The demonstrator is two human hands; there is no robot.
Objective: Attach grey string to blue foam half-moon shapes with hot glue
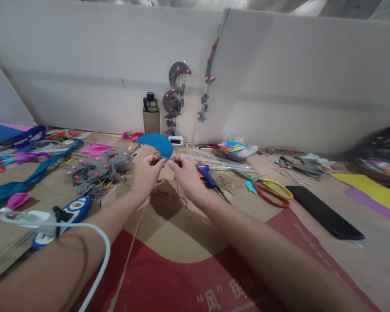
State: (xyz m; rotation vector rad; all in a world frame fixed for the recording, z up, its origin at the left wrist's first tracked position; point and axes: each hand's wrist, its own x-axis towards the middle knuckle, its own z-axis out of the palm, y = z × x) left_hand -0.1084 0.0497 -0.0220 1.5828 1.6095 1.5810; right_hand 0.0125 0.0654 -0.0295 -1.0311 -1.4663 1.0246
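Note:
My left hand (pixel 146 172) and my right hand (pixel 186 172) meet at the middle of the cardboard-covered table, fingers pinched together. Between them they hold the lower edge of a blue foam half-disc (pixel 156 143). A thin thread seems to hang from the pinch, but it is too fine to be sure. A blue glue gun (pixel 205 174) lies just right of my right hand. A heap of grey felt pieces with pink dots (pixel 100 168) lies left of my left hand.
Scissors with yellow and red handles (pixel 270 190) and a black flat bar (pixel 324 212) lie to the right. A bottle (pixel 151 113) and grey moon-shaped hangings (pixel 174 93) stand at the white back wall. Blue ribbon (pixel 26 180), a white cable (pixel 68 225), coloured foam sheets (pixel 367 184).

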